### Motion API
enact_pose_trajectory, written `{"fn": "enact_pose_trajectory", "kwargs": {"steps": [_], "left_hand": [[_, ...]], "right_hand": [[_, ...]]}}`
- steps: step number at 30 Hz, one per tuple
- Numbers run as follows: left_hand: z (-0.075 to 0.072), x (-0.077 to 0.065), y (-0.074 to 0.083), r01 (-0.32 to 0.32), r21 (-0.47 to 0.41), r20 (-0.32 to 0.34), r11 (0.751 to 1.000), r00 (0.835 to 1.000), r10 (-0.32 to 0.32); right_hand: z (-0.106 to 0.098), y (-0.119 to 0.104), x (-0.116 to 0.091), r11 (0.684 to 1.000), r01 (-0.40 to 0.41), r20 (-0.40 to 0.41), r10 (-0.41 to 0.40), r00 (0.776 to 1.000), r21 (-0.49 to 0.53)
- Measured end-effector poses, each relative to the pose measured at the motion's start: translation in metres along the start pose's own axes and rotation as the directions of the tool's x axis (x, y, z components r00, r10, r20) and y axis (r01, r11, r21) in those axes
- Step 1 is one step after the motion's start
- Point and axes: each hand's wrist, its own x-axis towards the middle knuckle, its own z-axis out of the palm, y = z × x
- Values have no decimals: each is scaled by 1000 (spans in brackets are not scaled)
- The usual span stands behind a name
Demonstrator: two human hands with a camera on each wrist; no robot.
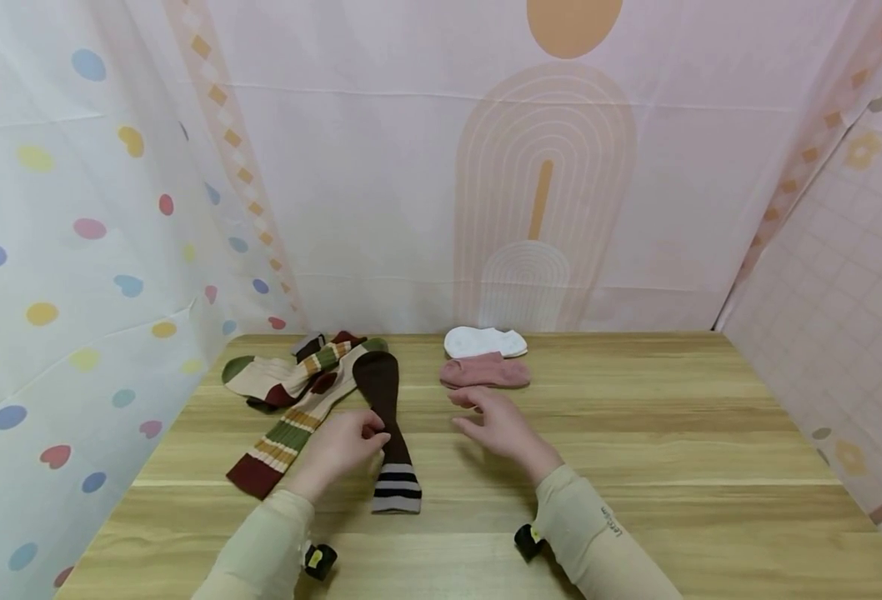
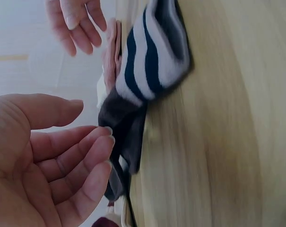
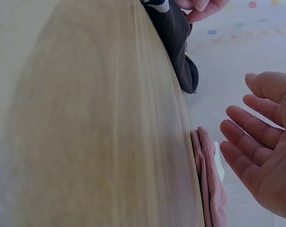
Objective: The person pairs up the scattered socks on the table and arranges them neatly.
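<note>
A dark brown long sock (image 1: 386,400) with a grey-and-black striped cuff (image 2: 147,52) lies lengthwise on the table. My left hand (image 1: 347,443) is beside its left edge, fingertips right at the fabric and the thumb apart from the fingers, gripping nothing. To the right, my right hand (image 1: 503,427) hovers with loosely bent fingers (image 3: 249,137) that hold nothing. Just beyond it sits a folded pair of pink low-cut socks (image 1: 486,372), also seen in the right wrist view. White low-cut socks (image 1: 478,341) lie right behind the pink pair.
Left of the brown sock are cream socks with green, mustard and maroon bands (image 1: 291,437), one overlapping the other. A grey-and-dark sock (image 1: 308,344) peeks out behind them. The wooden table (image 1: 658,433) ends at a patterned curtain (image 1: 381,208).
</note>
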Motion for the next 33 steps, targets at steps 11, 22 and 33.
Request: {"fn": "enact_pose_trajectory", "kwargs": {"steps": [11, 22, 33], "left_hand": [[-11, 7, -22, -26, 75, -83, 997, 996, 32], [-20, 28, -46, -177, 256, -154, 950, 963, 221], [-20, 51, -59, -317, 421, -166, 850, 894, 415]], "right_hand": [[1, -8, -1, 996, 66, 74, -61, 995, -62], [5, -28, -3, 972, 175, 171, -148, 974, -156], [13, -49, -5, 946, 253, 300, -186, 936, -201]]}}
